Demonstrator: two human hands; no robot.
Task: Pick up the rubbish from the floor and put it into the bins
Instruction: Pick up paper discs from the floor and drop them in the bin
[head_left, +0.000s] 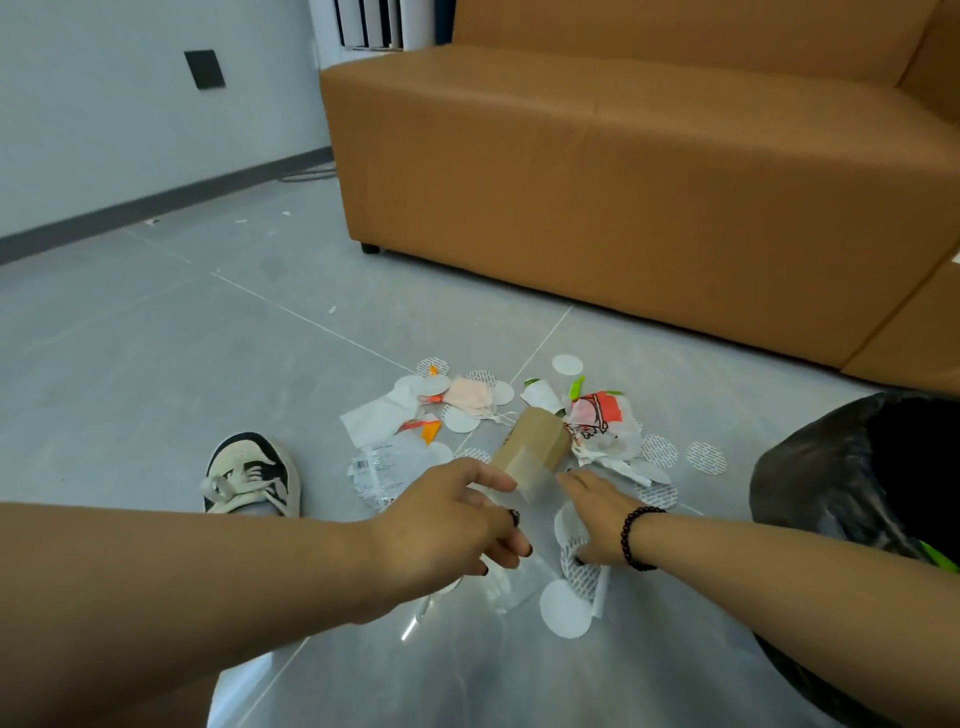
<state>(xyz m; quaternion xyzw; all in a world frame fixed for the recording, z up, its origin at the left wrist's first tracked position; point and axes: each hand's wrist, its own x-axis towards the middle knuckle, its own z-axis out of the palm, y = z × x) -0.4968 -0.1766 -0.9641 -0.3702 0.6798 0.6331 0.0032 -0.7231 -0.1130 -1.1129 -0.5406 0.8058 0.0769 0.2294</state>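
Note:
A pile of rubbish lies on the grey tile floor in front of me. It holds a brown cardboard box (532, 441), a pink face mask (470, 396), a red-and-white wrapper (597, 418), a clear printed packet (382, 467) and several white round pads (704, 457). My left hand (447, 525) pinches the near end of the box, which looks covered by clear film. My right hand (597, 519), with a black bead bracelet, is closed on a few white pads (566, 608) that hang below it. A clear plastic sheet or bag (467, 665) spreads under both forearms. The black bin bag (831, 478) stands open at the right.
An orange-brown sofa (623, 182) stands close behind the pile, with its lower section (914, 332) at the far right. My shoe (252, 475) rests on the floor left of the rubbish. A grey wall with dark skirting runs along the left.

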